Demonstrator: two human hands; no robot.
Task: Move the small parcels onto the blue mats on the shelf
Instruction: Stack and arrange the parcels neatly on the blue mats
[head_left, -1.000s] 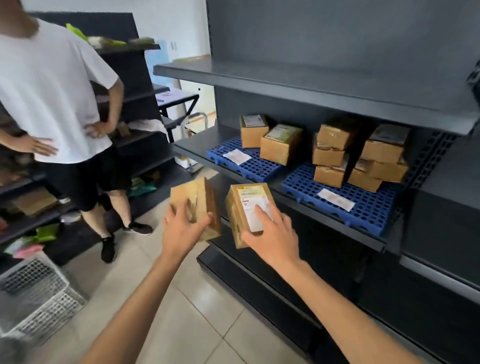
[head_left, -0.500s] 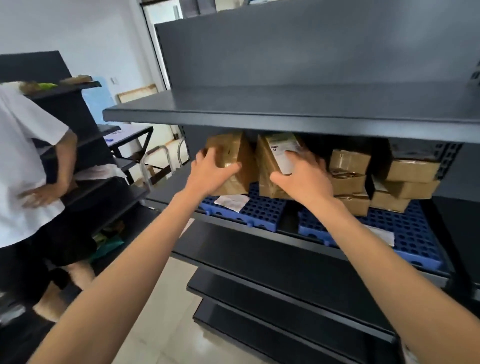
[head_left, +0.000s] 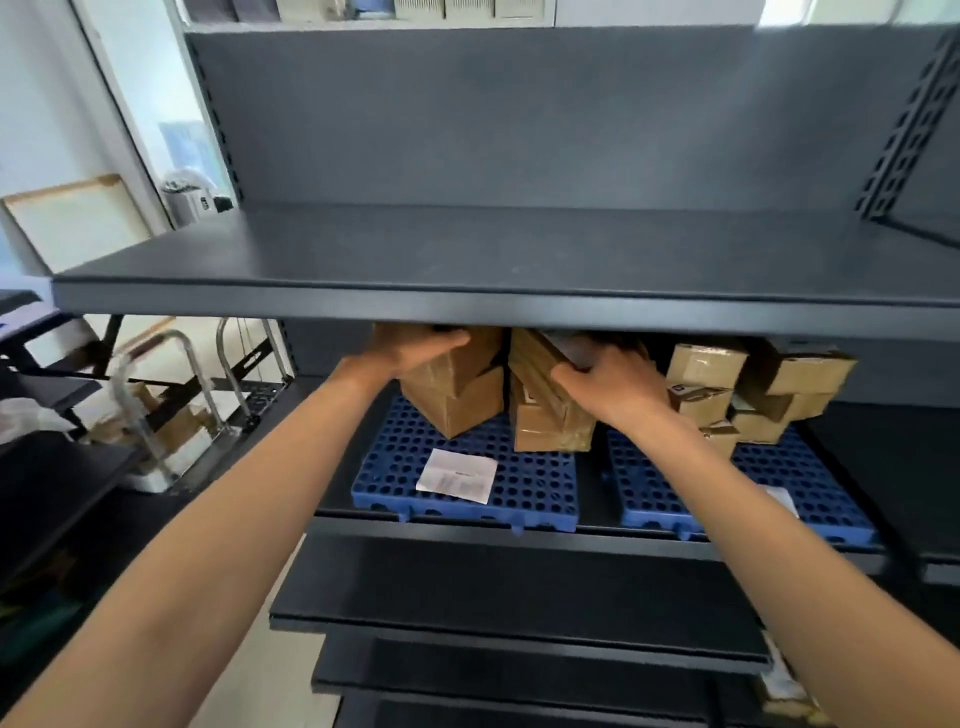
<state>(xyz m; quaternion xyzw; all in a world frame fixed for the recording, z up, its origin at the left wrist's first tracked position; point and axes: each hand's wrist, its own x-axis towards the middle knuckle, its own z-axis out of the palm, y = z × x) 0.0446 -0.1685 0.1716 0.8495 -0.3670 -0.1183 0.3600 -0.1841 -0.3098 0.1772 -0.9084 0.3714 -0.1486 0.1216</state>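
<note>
A dark grey metal shelving unit fills the view, its upper shelf bare and its front edge hiding the top of the bay below. In that lower bay, at about twelve o'clock from the wearer, two small parcels are being set down on the left blue mat. The left hand lies curled over the top of a brown parcel that rests on another parcel already on the mat; the right hand is wrapped around the side of a tilted parcel leaning on a box beneath it. Both hands look closed on their loads, though the fingertips are hidden under the shelf lip. A white paper slip lies flat near the mat's front edge. At roughly two o'clock, the right blue mat carries a stack of parcels at its back, with a second slip partly hidden by the right forearm. Judging from this, several parcels are placed and these two are nearly down; releasing them remains. Whether more wait elsewhere cannot be told, though boxes show at nine o'clock on a cart.
</note>
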